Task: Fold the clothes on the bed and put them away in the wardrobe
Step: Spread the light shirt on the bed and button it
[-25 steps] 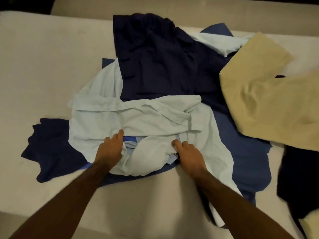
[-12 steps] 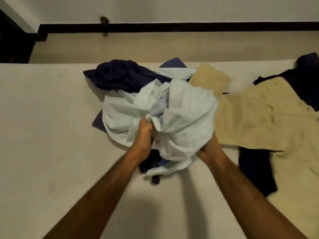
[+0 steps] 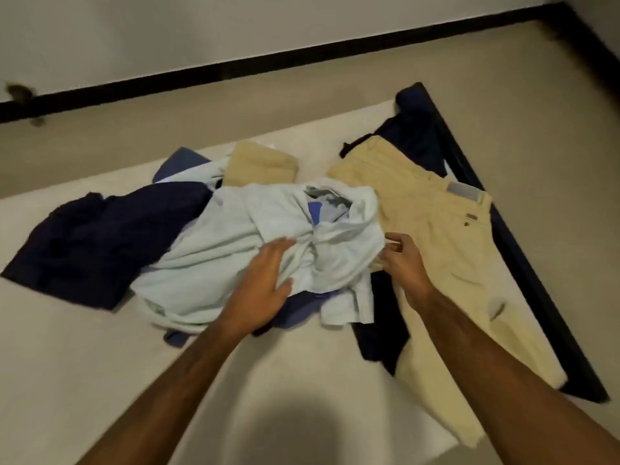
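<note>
A crumpled pale blue shirt [image 3: 235,250] lies in a heap on the white bed [image 3: 84,347]. My left hand [image 3: 265,276] rests flat on the shirt's near side, fingers straight. My right hand [image 3: 402,260] sits at the shirt's right edge, over the beige trousers [image 3: 446,250], fingers loosely curled; whether it holds cloth is unclear. A navy garment [image 3: 100,239] lies left of the shirt, a mid-blue one [image 3: 295,310] under it, and another dark garment [image 3: 382,330] beneath the trousers.
A folded beige piece [image 3: 261,166] lies behind the shirt. A dark garment [image 3: 416,135] sits at the bed's far corner. The dark bed frame edge [image 3: 523,263] runs along the right. Tan floor [image 3: 302,88] and a black skirting line [image 3: 268,58] lie beyond.
Both hands held the pale blue shirt bunched up above the bed; now it lies dropped on the pile and the hands have let go. The view has swung to the right.
</note>
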`<state>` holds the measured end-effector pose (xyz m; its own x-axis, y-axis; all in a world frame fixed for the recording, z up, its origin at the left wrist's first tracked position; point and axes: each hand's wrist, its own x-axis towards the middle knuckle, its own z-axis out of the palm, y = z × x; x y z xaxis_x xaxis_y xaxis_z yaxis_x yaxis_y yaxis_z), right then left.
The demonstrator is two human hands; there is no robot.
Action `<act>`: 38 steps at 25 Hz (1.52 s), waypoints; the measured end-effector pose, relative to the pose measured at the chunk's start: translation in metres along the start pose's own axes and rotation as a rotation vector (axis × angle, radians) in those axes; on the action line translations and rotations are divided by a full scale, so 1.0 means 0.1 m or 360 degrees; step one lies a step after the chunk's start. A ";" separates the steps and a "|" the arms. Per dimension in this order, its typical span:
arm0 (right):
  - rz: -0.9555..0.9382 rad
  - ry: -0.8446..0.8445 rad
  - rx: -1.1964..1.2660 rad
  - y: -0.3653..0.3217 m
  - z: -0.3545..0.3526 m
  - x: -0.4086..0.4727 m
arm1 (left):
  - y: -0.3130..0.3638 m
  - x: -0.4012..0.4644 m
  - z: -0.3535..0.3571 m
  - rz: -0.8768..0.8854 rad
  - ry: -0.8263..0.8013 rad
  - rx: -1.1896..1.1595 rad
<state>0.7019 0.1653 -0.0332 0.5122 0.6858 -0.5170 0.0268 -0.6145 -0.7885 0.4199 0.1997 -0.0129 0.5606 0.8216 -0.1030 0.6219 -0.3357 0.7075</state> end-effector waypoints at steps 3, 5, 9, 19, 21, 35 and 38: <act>-0.0100 0.0306 -0.0960 0.44 -0.74 0.26 | -0.10 0.36 0.03 0.0079 0.0175 0.0758; 0.0053 0.0265 -0.1242 0.64 -1.08 0.32 | -0.14 0.73 0.01 -0.0098 0.0055 0.1067; 0.0370 -0.0261 -0.1126 1.18 -0.97 0.33 | -0.32 1.20 0.26 -0.0686 -0.0474 0.1071; 0.0194 0.0008 -0.1580 1.63 -0.32 0.49 | -0.67 1.63 0.59 -0.0869 -0.0879 0.1522; 0.0162 0.0053 -0.1594 1.66 -0.34 0.49 | -0.70 1.62 0.62 -0.0878 -0.0920 0.1523; -0.0296 0.0273 0.0199 0.64 0.01 0.59 | -0.95 1.62 0.64 -0.0637 -0.0574 0.1282; -0.0619 0.0191 0.0338 0.13 0.70 0.49 | -1.11 1.50 0.69 -0.0416 -0.0240 0.1064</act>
<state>0.6674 0.2176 -0.0920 0.5950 0.7920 -0.1366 0.0669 -0.2182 -0.9736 0.4730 0.3286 -0.1555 0.3877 0.8570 -0.3394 0.9193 -0.3866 0.0740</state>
